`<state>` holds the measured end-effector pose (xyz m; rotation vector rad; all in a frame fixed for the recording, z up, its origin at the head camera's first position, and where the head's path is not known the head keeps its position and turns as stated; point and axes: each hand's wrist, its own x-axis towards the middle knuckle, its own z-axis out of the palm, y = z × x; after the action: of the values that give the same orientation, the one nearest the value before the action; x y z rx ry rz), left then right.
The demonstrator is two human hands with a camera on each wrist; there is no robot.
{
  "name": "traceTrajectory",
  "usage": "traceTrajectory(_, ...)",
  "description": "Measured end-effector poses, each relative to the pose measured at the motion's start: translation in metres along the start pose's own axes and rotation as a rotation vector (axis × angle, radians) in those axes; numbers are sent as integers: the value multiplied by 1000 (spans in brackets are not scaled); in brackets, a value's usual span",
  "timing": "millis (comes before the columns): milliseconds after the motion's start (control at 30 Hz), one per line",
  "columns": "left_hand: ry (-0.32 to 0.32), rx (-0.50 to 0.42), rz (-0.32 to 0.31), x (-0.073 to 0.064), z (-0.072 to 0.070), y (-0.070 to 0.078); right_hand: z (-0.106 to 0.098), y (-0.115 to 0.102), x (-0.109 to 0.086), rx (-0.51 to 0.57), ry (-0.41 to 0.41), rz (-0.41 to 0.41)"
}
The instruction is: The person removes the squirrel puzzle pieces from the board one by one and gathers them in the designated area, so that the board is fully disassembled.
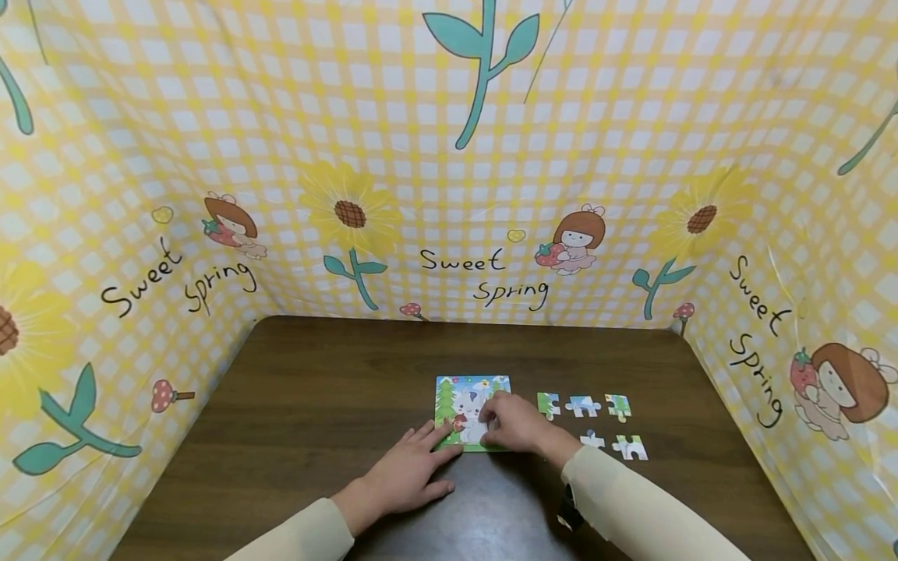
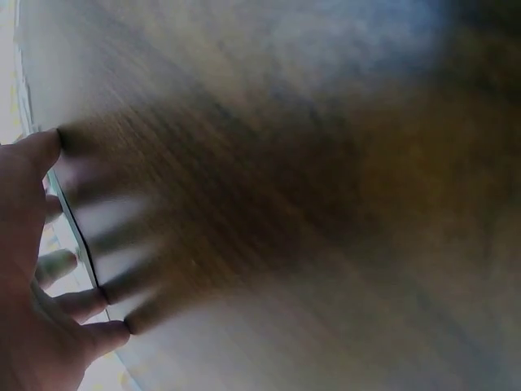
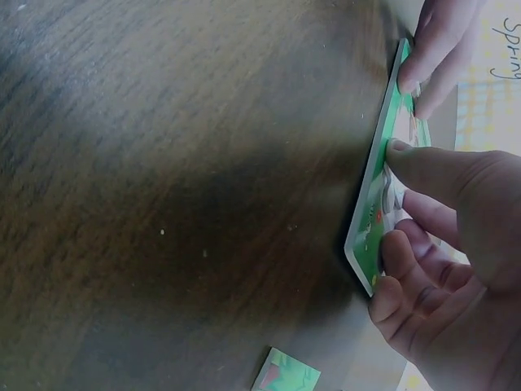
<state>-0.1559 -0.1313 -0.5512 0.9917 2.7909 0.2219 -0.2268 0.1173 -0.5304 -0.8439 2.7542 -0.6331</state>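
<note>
A square jigsaw puzzle [image 1: 449, 393] with a white cartoon cat on a green and blue scene lies flat on the brown table. My left hand [image 1: 407, 471] rests with fingers spread at its lower left, fingertips on its near edge and corner. Over the puzzle's right half is my right hand [image 1: 519, 423], its fingers curled. In the right wrist view its thumb and fingers pinch around a slightly raised puzzle piece [image 3: 389, 194] near the board's edge; the hand partly hides this piece.
Several loose jigsaw pieces lie right of the puzzle in two rows, among them a blue-and-white piece [image 1: 582, 406] and a green-and-white piece [image 1: 630, 446]. A yellow checked cloth [image 1: 463, 195] walls the table [image 1: 316, 389] at the back and sides.
</note>
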Motion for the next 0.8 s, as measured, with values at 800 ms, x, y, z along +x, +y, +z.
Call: traceTrajectory(800, -34, -16, 6, 0, 0, -1, -30, 18, -29, 389, 69, -6)
